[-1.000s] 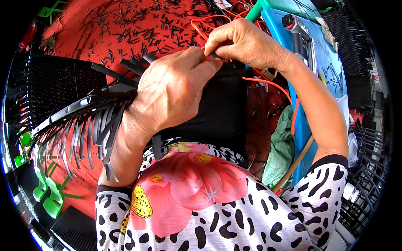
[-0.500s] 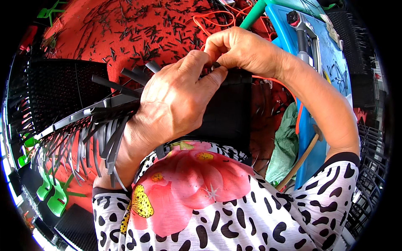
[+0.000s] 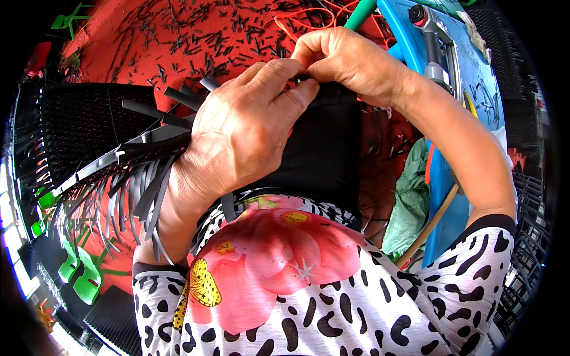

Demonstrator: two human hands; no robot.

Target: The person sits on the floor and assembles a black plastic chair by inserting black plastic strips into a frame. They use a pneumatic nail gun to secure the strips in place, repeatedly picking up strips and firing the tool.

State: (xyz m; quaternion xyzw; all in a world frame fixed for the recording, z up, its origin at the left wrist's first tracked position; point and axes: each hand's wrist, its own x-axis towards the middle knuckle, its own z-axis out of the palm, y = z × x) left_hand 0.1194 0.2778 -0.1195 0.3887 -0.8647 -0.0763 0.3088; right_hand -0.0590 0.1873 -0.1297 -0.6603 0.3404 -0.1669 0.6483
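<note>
**Two hands pinch the top edge of a black woven panel**

Head view: No packages, labels or signs can be made out; the nearest thing to one is a crumpled green plastic bag (image 3: 409, 202) lying low on the right, beside a blue frame (image 3: 442, 196) and a wooden stick (image 3: 427, 228).

The black woven panel (image 3: 323, 154) stands upright in the person's lap, against a floral and spotted garment. Its face is dense, dark and matte. Loose flat strips (image 3: 124, 196), black and grey and like plastic ribbon, fan out from its left side and hang downward.

The left hand (image 3: 243, 130) lies across the panel's front, fingers curled and pinching at the top edge. The right hand (image 3: 347, 62) is clenched on the same edge, its fingertips meeting those of the left; what sits between them is hidden.

Behind lies a red floor (image 3: 148, 41) littered with short dark strip offcuts, with orange cord (image 3: 309, 15) near the top. A metal tool (image 3: 436, 47) rests on the blue frame.
</note>
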